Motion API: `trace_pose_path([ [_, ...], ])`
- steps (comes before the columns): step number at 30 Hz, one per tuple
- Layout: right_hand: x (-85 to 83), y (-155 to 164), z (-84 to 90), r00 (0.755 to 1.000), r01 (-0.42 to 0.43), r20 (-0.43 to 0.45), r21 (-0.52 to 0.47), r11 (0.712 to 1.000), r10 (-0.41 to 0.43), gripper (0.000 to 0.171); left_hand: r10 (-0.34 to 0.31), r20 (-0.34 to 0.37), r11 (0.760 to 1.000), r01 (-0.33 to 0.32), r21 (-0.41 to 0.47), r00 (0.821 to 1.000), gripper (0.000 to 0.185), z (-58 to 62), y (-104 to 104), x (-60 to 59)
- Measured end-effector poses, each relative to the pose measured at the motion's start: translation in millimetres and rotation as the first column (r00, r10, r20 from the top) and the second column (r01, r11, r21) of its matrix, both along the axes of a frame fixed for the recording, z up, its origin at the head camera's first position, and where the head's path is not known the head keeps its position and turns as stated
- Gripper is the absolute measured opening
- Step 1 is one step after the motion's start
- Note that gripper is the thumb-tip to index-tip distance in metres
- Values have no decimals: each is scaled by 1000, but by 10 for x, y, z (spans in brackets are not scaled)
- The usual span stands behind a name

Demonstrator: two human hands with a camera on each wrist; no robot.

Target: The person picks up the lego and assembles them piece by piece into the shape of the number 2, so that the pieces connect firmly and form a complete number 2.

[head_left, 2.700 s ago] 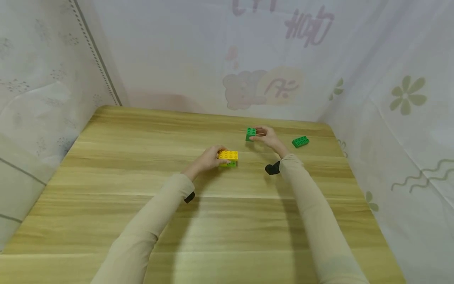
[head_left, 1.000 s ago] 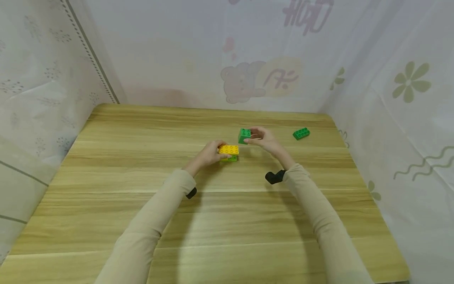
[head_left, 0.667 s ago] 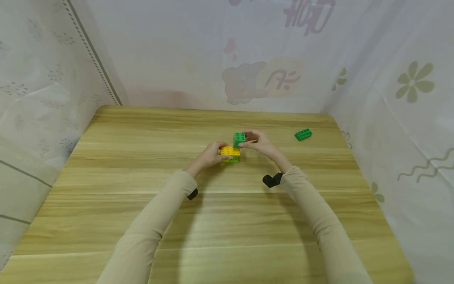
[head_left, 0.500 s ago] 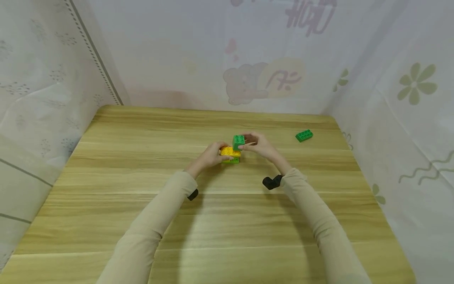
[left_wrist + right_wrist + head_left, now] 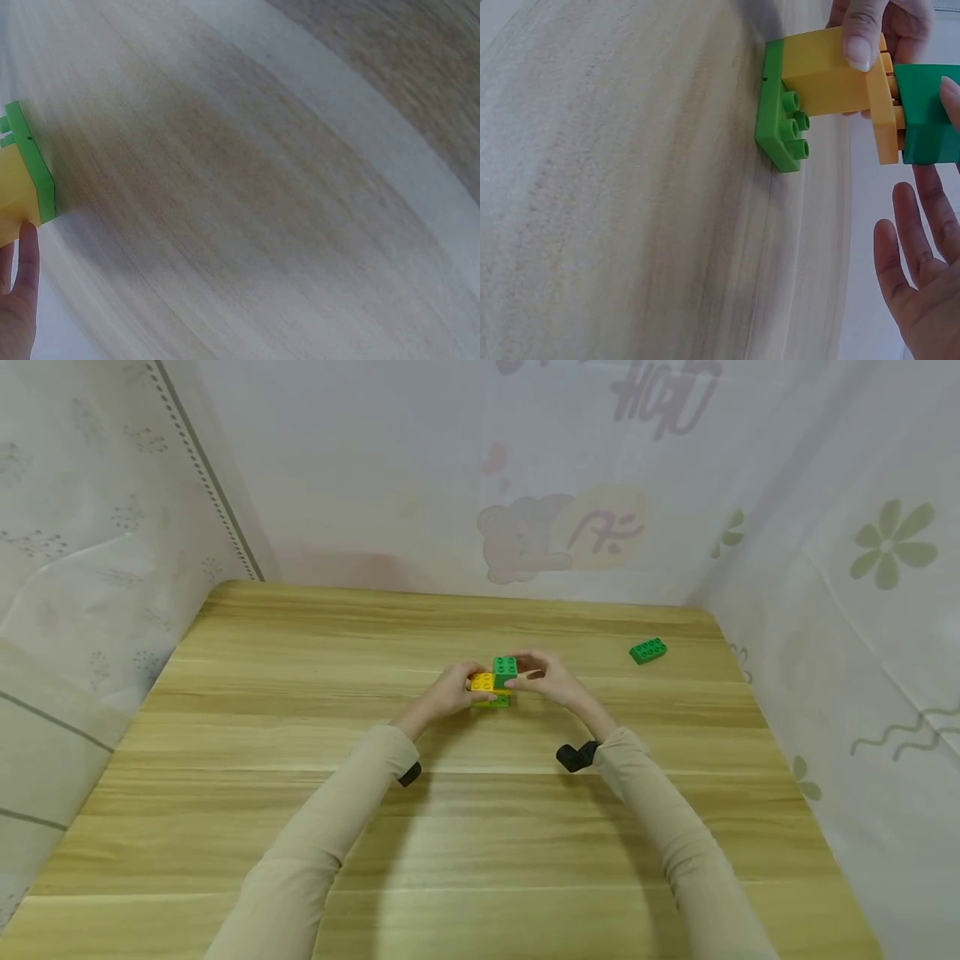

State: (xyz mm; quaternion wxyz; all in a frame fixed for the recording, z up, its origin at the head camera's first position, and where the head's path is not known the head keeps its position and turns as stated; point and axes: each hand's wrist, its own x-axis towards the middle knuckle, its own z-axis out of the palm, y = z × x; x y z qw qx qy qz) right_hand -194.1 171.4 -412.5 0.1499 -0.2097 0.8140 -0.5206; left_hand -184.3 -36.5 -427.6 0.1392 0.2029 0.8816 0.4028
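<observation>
My left hand grips a yellow toy building brick, its thumb on the near side. Under the yellow brick is a thin light green brick, standing on the table, some of its studs bare in the right wrist view. Between thumb and fingers my right hand pinches a dark green brick at the right half of the yellow top. The right wrist view shows yellow studs in a narrow gap below that green brick. Its other fingers are spread. In the left wrist view only part of the stack shows.
Another green brick, wide and low, lies alone near the back right of the wooden table. A printed cloth hangs behind and at both sides. Each wrist carries a black camera mount.
My right hand has carried the dark green brick left and down, from beside the stack to the yellow brick's right half. The left hand keeps its grip in about the same place.
</observation>
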Motion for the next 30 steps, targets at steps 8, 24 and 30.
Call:
trace_pose_path([
  [8,122,-38,142,1000,-8,25,-6,1000,8,48,6,3,1000,-6,19,1000,44,2,3,13],
  [24,14,-37,-119,1000,-13,1,-83,996,13,47,7,6,1000,-7,-4,1000,44,3,12,6],
  [30,61,-43,-118,999,21,47,-94,995,-17,49,5,4,1000,-5,-4,1000,45,2,13,20],
])
